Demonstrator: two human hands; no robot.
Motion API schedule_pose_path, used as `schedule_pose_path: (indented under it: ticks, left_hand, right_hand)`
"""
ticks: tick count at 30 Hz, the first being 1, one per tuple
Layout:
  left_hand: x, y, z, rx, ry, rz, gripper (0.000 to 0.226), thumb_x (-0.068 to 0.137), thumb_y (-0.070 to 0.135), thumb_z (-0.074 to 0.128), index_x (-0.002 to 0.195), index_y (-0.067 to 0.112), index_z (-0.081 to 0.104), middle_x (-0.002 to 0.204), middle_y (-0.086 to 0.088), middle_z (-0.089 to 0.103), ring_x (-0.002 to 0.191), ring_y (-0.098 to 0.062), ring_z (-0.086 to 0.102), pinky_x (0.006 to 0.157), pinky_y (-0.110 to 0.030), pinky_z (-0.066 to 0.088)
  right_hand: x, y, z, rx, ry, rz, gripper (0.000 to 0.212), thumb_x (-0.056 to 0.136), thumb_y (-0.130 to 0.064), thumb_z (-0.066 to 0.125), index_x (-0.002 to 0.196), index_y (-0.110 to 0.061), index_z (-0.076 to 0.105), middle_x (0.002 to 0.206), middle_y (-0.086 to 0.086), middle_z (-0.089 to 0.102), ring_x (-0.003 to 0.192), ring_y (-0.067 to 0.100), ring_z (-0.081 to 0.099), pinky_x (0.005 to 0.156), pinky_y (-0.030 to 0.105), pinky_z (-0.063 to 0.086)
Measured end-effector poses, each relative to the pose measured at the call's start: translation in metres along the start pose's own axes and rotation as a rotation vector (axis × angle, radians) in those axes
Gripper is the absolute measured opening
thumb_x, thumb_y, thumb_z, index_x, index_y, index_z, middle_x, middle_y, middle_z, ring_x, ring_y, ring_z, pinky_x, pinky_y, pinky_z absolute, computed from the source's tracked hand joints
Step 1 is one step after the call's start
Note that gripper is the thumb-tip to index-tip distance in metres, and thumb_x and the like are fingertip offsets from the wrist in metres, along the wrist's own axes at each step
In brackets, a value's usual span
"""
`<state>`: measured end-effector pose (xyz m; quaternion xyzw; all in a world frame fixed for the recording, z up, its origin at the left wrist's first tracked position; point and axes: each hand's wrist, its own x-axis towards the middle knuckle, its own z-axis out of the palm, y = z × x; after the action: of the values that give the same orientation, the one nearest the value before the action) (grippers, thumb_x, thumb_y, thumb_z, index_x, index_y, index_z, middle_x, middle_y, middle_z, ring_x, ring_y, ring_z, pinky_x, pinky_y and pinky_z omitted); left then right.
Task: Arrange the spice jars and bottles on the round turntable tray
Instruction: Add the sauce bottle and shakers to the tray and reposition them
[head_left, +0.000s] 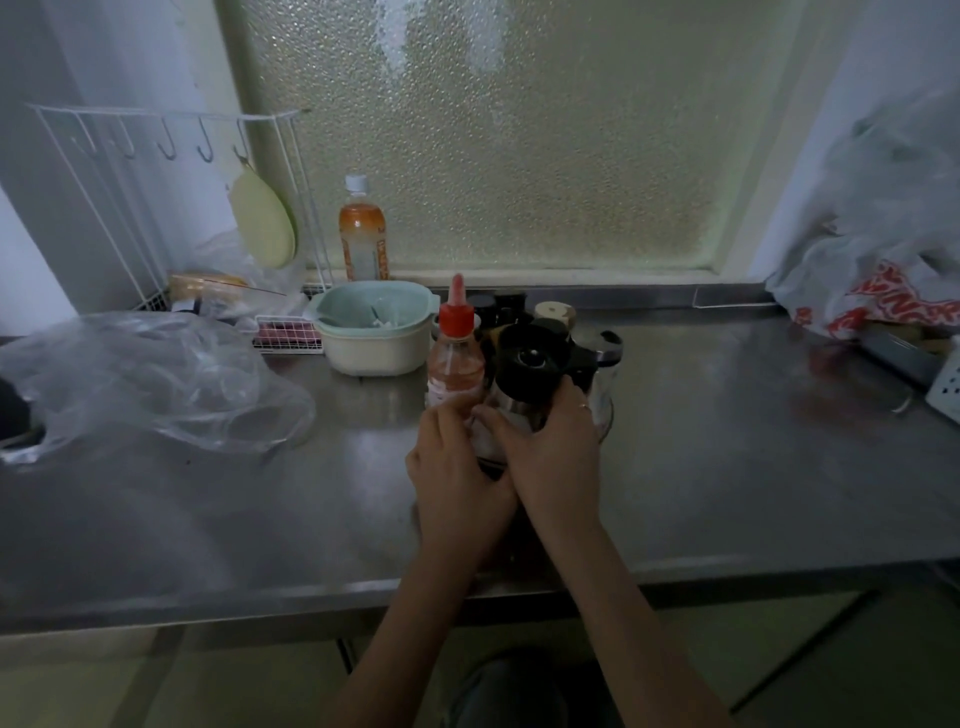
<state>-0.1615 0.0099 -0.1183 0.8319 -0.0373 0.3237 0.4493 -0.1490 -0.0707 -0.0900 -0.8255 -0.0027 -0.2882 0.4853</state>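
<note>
Both hands are set close together at the near side of a tight cluster of jars and bottles on the steel counter (727, 441). The turntable tray is mostly hidden under the cluster and hands; only a dark curved edge (491, 464) is seen between the hands, so its outline cannot be confirmed.

Left hand (457, 478): fingers curled, tips pressed against the base of the squeeze bottle (456, 364), which has a clear body and a red nozzle cap and stands upright at the cluster's left edge. Whether it is gripped or only touched cannot be told.

Right hand (550, 452): fingers wrapped around the lower body of a dark-lidded glass jar (530, 374), thumb on its left side. A ring is seen on one finger.

Behind these, several black-capped jars (501, 306) and one cork-topped jar (555, 313) are packed together, upright, touching or nearly so.

Elsewhere on the counter: a pale bowl with a green insert (374, 327) just left of the cluster, an orange drink bottle (362, 234) at the window sill, a white wire rack (171, 197) at far left, a clear plastic bag (150, 379) at left, and a white-and-red bag (872, 291) at right.
</note>
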Motion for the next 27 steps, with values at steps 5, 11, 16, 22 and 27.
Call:
schedule_pose_path:
  ticks: [5, 11, 16, 22, 27]
  left_hand:
    - [-0.001, -0.001, 0.003, 0.107, -0.021, 0.023, 0.029, 0.085, 0.020, 0.061, 0.108, 0.007, 0.048, 0.095, -0.001, 0.049, 0.086, -0.027, 0.056, 0.077, -0.042, 0.042]
    - [-0.002, -0.002, 0.007, 0.152, 0.002, -0.032, 0.035, 0.085, 0.025, 0.060, 0.114, 0.010, 0.047, 0.106, -0.006, 0.053, 0.097, -0.024, 0.051, 0.080, -0.033, 0.030]
    - [-0.001, -0.001, 0.005, 0.113, 0.019, -0.093, 0.043, 0.084, 0.025, 0.062, 0.122, 0.014, 0.046, 0.117, -0.008, 0.051, 0.106, -0.027, 0.050, 0.086, -0.040, 0.036]
    - [0.004, -0.002, 0.005, 0.076, 0.022, -0.207, 0.050, 0.083, 0.027, 0.065, 0.125, 0.012, 0.042, 0.122, -0.010, 0.047, 0.108, -0.029, 0.050, 0.091, -0.049, 0.042]
    - [0.003, -0.004, 0.007, 0.001, 0.091, -0.168, 0.057, 0.079, 0.014, 0.072, 0.126, 0.007, 0.041, 0.124, -0.015, 0.043, 0.112, -0.026, 0.045, 0.087, -0.029, 0.037]
  right_hand:
    - [-0.003, -0.006, 0.003, -0.221, -0.048, -0.074, 0.062, 0.076, -0.048, 0.067, 0.128, -0.018, 0.048, 0.123, 0.005, 0.055, 0.111, 0.023, 0.056, 0.084, 0.031, 0.047]
    - [-0.002, -0.005, -0.001, -0.251, -0.102, -0.060, 0.052, 0.078, -0.045, 0.067, 0.117, -0.015, 0.052, 0.114, 0.008, 0.062, 0.105, 0.025, 0.060, 0.080, 0.031, 0.047]
    - [0.001, -0.003, -0.005, -0.271, -0.208, -0.043, 0.049, 0.081, -0.046, 0.061, 0.117, -0.014, 0.051, 0.108, 0.010, 0.064, 0.100, 0.026, 0.061, 0.073, 0.026, 0.041]
    - [-0.018, 0.001, -0.013, -0.133, -0.180, -0.112, 0.032, 0.091, -0.020, 0.056, 0.122, -0.015, 0.056, 0.112, 0.005, 0.066, 0.103, 0.018, 0.062, 0.090, 0.030, 0.051]
    - [-0.022, 0.006, -0.029, -0.090, 0.232, -0.166, 0.035, 0.085, -0.025, 0.062, 0.117, -0.025, 0.047, 0.109, -0.002, 0.055, 0.096, 0.008, 0.052, 0.072, 0.010, 0.043]
